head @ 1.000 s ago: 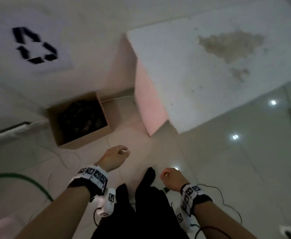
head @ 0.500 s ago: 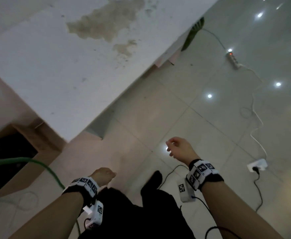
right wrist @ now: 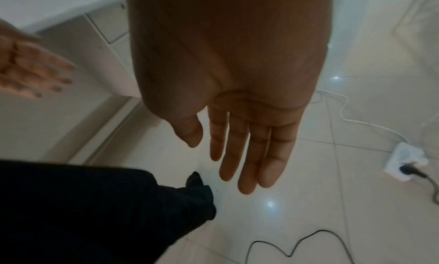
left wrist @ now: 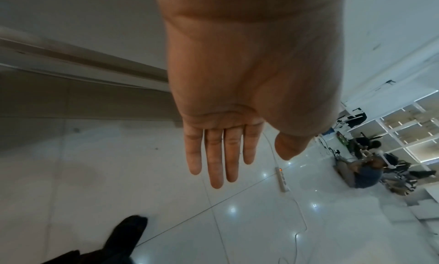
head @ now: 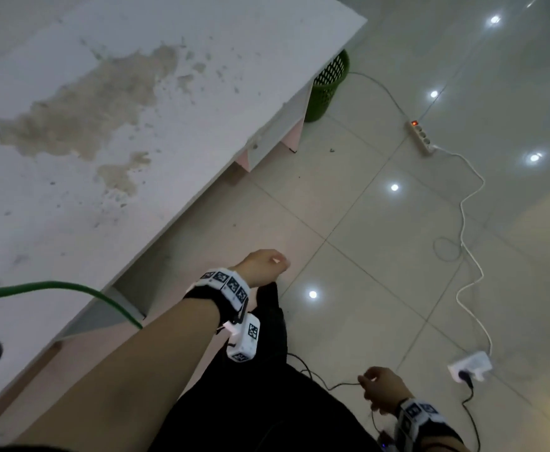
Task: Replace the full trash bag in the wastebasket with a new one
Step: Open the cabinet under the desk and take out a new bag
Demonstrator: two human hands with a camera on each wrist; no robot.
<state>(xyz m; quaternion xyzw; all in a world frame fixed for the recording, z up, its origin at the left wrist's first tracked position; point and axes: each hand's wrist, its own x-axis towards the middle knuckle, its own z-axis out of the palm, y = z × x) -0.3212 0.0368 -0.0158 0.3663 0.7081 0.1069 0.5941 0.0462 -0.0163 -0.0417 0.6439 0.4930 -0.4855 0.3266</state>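
Glossy pale floor tiles (head: 348,223) fill most of the head view, spotted with reflections of ceiling lights. A long white table (head: 136,125) runs diagonally along the upper left, its top marked with a large brownish stain (head: 81,119), and its pink-sided legs stand on the tiles. A white power strip (head: 422,137) with a red lit switch lies on the open floor to the right, and a white cord (head: 469,256) winds from it down to a white socket block (head: 470,365) with a black plug in it. A thin black cable (head: 316,375) trails across the floor near the person's black trousers (head: 260,402), and a green cable (head: 71,287) arcs in from the left edge. The green wastebasket (head: 329,86), with a lattice of holes in its wall, stands on the floor at the far end of the table, partly hidden behind the tabletop's corner and well apart from both hands; its inside cannot be seen. The left hand (left wrist: 228,117) hangs over the tiles with fingers straight and together, holding nothing. The right hand (right wrist: 237,117) is lower at the person's side, its fingers likewise extended and loose, with nothing in it.
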